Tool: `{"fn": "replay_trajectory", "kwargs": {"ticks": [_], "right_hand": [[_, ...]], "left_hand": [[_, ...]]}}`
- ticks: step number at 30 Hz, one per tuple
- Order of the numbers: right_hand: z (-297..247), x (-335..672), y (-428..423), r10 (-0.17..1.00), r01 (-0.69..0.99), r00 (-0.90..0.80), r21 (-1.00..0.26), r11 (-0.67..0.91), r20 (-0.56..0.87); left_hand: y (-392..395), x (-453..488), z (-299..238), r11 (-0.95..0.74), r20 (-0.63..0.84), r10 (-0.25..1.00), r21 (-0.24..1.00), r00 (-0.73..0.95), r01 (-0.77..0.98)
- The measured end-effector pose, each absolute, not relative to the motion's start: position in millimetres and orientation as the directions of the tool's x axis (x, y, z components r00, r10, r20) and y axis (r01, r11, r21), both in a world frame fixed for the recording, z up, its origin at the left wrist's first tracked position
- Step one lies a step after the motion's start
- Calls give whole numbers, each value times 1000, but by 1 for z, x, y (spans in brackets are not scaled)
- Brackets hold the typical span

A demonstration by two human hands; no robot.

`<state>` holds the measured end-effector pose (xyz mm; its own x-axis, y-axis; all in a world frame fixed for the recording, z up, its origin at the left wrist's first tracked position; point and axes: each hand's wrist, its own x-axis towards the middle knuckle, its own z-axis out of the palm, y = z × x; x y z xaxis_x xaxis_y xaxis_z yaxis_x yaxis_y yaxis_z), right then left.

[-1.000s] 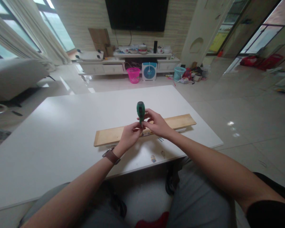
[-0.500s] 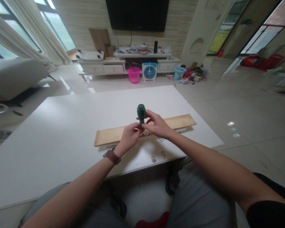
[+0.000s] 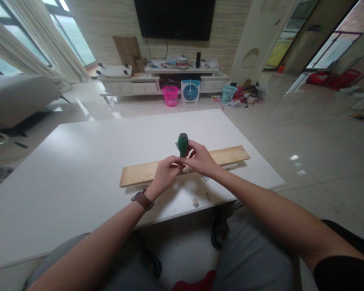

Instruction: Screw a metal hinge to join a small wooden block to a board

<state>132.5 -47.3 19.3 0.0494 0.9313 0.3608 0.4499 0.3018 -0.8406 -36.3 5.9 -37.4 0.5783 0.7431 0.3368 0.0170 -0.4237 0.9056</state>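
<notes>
A screwdriver (image 3: 183, 144) with a dark green handle stands nearly upright over the middle of a long wooden board (image 3: 139, 173). My right hand (image 3: 200, 158) is closed on its handle from the right side, thumb across the front. My left hand (image 3: 167, 171) is pinched just below the handle, close to the board's near edge, and what its fingertips hold is hidden. The screwdriver's shaft and tip are out of sight behind my fingers. A slim white strip (image 3: 230, 166) shows beneath the board's right part.
The board lies across a white table (image 3: 87, 161). Several thin metal pieces (image 3: 205, 178) lie close to my right wrist, with small stickers (image 3: 195, 202) near the front edge. Beyond the table stand a pink basket (image 3: 170, 97) and a blue fan (image 3: 190, 91).
The screwdriver handle has shifted slightly right and turned a little. My right thumb now reaches further across toward the left fingers. The board stays in place.
</notes>
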Motion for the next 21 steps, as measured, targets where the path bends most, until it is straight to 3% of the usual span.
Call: {"fn": "replay_trajectory", "kwargs": {"ticks": [7, 21], "right_hand": [[25, 135, -52, 934, 374, -66, -860, 348, 350], [17, 131, -47, 930, 441, 68, -847, 296, 361]], "left_hand": [[7, -35, -37, -451, 345, 760, 890, 551, 65], [6, -35, -37, -452, 369, 731, 892, 574, 2]]}}
